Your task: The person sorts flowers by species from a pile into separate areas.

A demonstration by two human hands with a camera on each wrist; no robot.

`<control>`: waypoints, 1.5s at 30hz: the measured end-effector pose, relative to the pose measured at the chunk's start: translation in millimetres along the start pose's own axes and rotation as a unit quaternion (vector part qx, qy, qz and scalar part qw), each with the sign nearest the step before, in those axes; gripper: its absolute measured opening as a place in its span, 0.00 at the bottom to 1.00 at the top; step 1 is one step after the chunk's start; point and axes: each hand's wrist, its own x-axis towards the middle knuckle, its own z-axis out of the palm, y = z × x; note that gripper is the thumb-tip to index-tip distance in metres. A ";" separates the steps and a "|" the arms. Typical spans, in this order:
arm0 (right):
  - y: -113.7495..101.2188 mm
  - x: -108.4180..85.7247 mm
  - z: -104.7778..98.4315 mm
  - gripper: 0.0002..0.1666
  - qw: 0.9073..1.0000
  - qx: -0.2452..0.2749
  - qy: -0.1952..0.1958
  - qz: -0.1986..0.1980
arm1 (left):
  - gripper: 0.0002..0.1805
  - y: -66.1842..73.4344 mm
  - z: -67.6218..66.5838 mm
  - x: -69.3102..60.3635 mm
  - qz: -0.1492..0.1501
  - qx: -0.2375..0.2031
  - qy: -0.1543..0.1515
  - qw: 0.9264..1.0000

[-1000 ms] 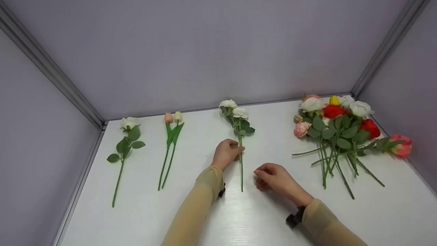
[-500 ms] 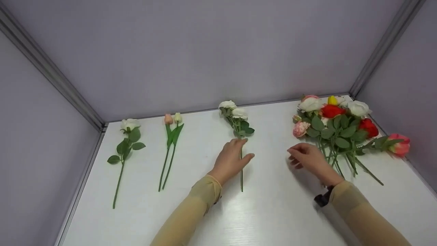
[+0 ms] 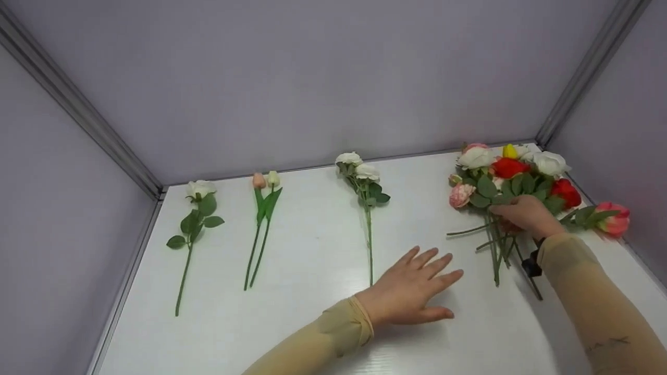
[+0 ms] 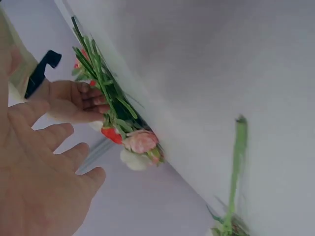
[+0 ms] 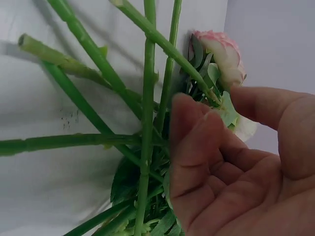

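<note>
My left hand (image 3: 411,291), fingers spread, is over the white table beside the lower stem of a white ranunculus-like spray (image 3: 371,229), holding nothing. My right hand (image 3: 526,214) is at the pile of mixed artificial flowers (image 3: 508,169) on the right, just below the blooms. In the right wrist view its fingers (image 5: 197,147) are bent close to the crossing green stems (image 5: 147,113), while the thumb (image 5: 261,103) stands apart from them. No stem is seen pinched. A pink-and-white bloom (image 5: 221,54) shows beyond the thumb. The right hand hides part of the pile in the head view.
A white rose (image 3: 200,190) with a leafy stem lies at the far left. Two tulips, one peach (image 3: 259,180) and one cream (image 3: 273,178), lie beside it. A coral-pink flower (image 3: 612,220) sticks out near the right wall. Grey panels (image 3: 333,78) enclose the table.
My left hand let go of the white spray's stem and moved right and toward me, fingers spreading. My right hand moved right and away from me to the flower pile. The spray stayed on the table.
</note>
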 end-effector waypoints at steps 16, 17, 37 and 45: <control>4.3 8.2 -3.7 0.30 0.996 0.082 -0.015 0.034 | 0.43 51.5 16.9 55.2 0.028 0.035 -0.017 0.999; 4.4 8.2 -3.7 0.29 0.996 0.083 -0.016 0.033 | 0.43 52.4 16.8 56.3 0.027 0.035 -0.018 0.999; -26.4 -8.9 11.0 0.33 0.992 0.102 0.033 -0.058 | 0.30 12.0 8.6 28.7 -0.076 -0.220 0.092 0.968; -60.4 -29.8 72.8 0.31 0.974 0.178 0.018 -0.135 | 0.24 -25.2 3.2 -22.4 -0.214 -0.495 0.112 0.835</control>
